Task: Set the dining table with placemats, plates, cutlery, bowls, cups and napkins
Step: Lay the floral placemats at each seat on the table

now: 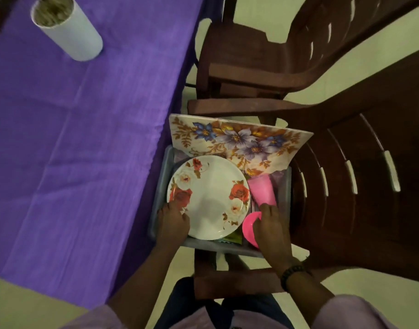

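Both hands (173,222) (271,230) grip unlabelled rose-printed plate (208,198).

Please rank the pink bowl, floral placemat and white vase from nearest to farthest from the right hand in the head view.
1. Pink bowl: under the right hand, in the tub.
2. Floral placemat: upright at the tub's far end.
3. White vase: far left, on the purple table.

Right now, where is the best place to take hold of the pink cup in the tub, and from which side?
Probably by its side wall, from above. The pink cup lies tilted in the grey tub, squeezed between the flowered plate and the tub's right wall. Its upper end, near the placemat, looks free; the right hand covers the lower end.
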